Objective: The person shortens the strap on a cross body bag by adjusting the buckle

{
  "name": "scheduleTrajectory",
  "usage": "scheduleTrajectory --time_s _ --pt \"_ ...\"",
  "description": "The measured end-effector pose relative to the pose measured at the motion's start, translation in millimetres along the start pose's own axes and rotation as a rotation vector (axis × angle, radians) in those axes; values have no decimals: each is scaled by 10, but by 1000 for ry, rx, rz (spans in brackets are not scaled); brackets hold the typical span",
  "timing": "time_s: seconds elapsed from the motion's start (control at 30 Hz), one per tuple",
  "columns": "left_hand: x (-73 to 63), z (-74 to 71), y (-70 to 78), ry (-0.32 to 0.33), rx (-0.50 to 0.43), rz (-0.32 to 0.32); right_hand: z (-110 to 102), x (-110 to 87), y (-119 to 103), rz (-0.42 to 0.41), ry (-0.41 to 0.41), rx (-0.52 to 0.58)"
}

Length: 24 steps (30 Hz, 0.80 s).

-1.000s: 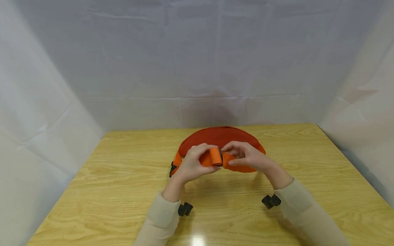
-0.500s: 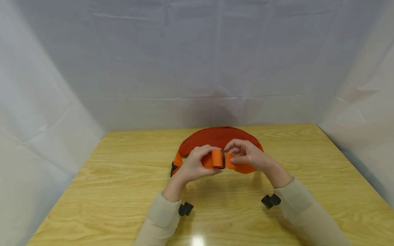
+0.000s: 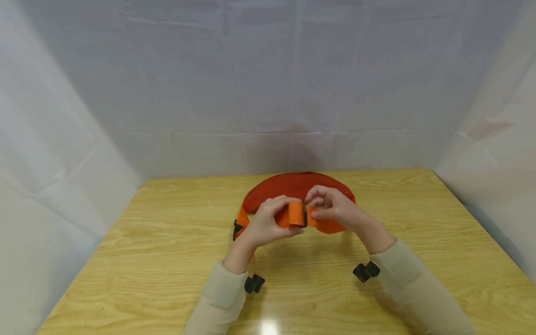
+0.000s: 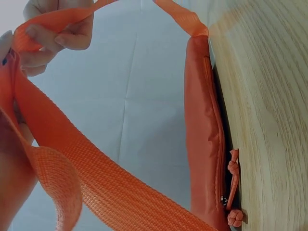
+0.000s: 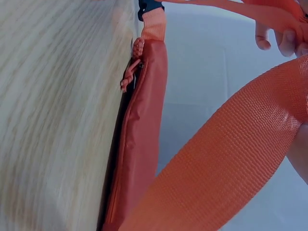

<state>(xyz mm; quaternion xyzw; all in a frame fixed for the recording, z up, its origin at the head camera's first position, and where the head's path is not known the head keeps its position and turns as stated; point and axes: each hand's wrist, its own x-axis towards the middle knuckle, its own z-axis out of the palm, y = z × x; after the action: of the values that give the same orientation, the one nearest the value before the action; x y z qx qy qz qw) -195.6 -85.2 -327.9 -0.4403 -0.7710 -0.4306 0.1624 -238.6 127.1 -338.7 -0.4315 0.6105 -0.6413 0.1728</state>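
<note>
A red waist bag (image 3: 289, 185) rests on the table behind both hands, its orange webbing strap (image 3: 295, 214) raised in front of it. My left hand (image 3: 264, 227) holds a folded loop of the strap between fingers and thumb, beside a black strap slider (image 3: 304, 214). On the slider's other side, my right hand (image 3: 337, 209) pinches the webbing with thumb and fingers, the other fingers curled. In the left wrist view, a loose strap end (image 4: 60, 180) curls below the hands. Knotted zipper cords (image 5: 133, 67) show along the bag's zip in the right wrist view.
A black buckle (image 3: 237, 229) hangs on the strap at the bag's left end. The wooden table (image 3: 167, 260) meets a white sheet (image 3: 268, 93) behind, with more sheeting at both sides. Small black devices (image 3: 366, 271) sit at the cuffs.
The slider has shifted slightly to the right, and more of its face shows. My right hand has risen a little, still pinching the strap. The left hand stays nearly in place.
</note>
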Motion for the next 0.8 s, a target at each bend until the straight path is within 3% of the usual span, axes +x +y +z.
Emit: scheduleTrajectory --time_s 0.07,0.27,0.43,0.5,0.63,0.8 --pt "20 -26 85 8 -2 -5 -2 11 20 -26 -8 35" --pt "25 -6 118 23 -2 -58 10 27 109 -42 -18 147" --pt "-32 100 -133 24 21 -80 30 27 137 -23 3 161" --pt "-53 131 -233 28 36 -83 38 25 120 12 40 128" --pt "-51 123 -239 43 64 -85 40 11 98 118 124 -9" --pt "-53 107 -252 44 67 -76 10 -30 100 154 62 -186"
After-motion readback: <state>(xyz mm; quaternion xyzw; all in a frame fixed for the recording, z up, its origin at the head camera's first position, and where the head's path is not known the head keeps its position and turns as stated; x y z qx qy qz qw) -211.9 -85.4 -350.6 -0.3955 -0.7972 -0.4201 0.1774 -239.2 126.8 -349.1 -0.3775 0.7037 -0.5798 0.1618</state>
